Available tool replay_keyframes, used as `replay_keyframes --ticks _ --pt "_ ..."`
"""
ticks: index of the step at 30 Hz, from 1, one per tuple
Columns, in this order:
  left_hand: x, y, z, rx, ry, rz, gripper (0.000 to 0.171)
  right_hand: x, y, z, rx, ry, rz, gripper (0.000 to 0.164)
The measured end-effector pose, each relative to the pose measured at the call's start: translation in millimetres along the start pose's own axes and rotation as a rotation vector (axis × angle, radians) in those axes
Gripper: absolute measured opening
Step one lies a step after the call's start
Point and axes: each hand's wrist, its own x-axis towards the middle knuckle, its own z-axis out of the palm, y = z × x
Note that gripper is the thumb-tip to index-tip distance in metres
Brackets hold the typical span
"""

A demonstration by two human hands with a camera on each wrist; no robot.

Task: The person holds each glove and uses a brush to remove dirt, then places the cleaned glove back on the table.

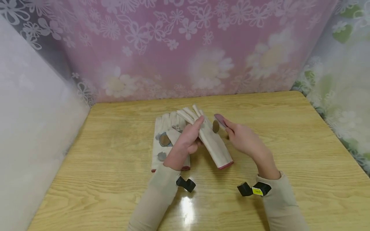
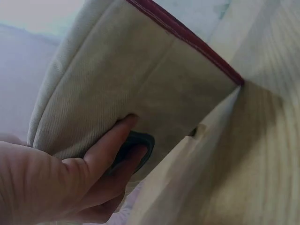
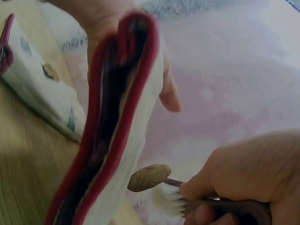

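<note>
While the left hand grips one glove above the table, fingers curled round it, the right hand clasps one white-bristled brush just beside it. A second glove lies flat. Only the right wrist view looks into the raised cuff's dark mouth. Two brown ovals show.

Woodgrain tabletop shows a rounded far right corner. Pink flower-print backdrop stands behind; pale leaf-patterned sheeting right.
</note>
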Motion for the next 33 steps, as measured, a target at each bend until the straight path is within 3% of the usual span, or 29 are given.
replay_keyframes --ticks 4,15,28,33 --pt "4.2 -8.5 2.3 -0.002 -0.004 -0.04 0.055 2.8 11.5 0.4 -0.03 -0.023 0.035 0.049" --pt "11.6 -19.3 3.9 0.016 -0.03 -0.071 0.053 6.7 36.8 -4.5 -0.062 -0.055 0.109 0.051" --pt "10.8 -14.8 -1.4 0.078 0.073 -0.047 0.037 4.6 56.1 -11.5 -0.228 0.044 0.208 0.054" --pt "10.4 -12.2 -6.2 0.188 0.094 -0.015 0.061 4.0 57.4 -11.8 -0.253 0.095 0.245 0.033"
